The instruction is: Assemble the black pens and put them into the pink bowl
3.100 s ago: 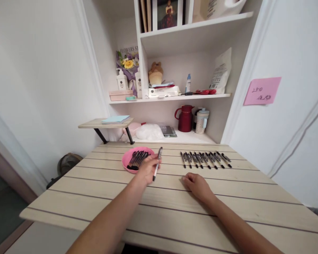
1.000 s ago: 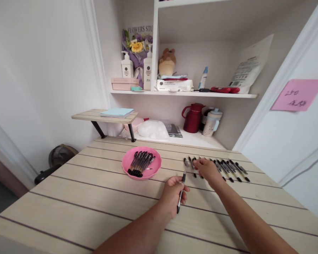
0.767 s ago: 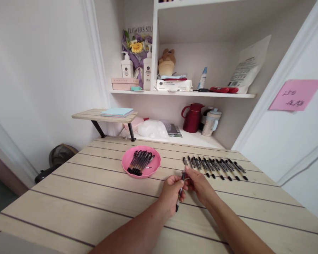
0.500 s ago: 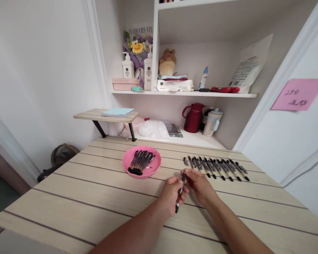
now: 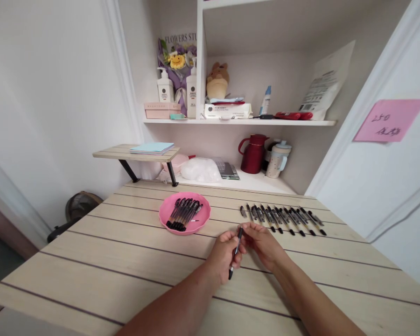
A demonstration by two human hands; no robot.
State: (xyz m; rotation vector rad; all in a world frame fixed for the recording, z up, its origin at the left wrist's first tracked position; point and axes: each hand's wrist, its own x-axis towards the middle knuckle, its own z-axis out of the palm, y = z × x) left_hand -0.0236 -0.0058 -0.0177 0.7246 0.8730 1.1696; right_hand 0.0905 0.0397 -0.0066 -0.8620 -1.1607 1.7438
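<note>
A black pen (image 5: 235,254) slants between my two hands over the table, its dark end pointing down toward me. My left hand (image 5: 224,252) is closed around its barrel. The fingers of my right hand (image 5: 261,240) pinch at the pen's upper end; what exactly lies between those fingertips is hidden. Beyond my right hand, a row of pen parts (image 5: 282,218) lies on the table, barrels and caps side by side. To the left, a pink scalloped dish (image 5: 206,219) holds several assembled-looking black pens (image 5: 184,215) and a thin short piece (image 5: 195,220).
The slatted wooden table (image 5: 126,270) meets a white shelf unit at the back. A small raised stand (image 5: 115,151) with blue paper (image 5: 152,148) is at back left. Behind the table are a plastic bag (image 5: 200,170), a red jug (image 5: 254,154) and a pale cup (image 5: 278,161).
Both hands keep hold of the pen, in almost the same pose. The whole view has shifted slightly, so things appear a little farther left.
</note>
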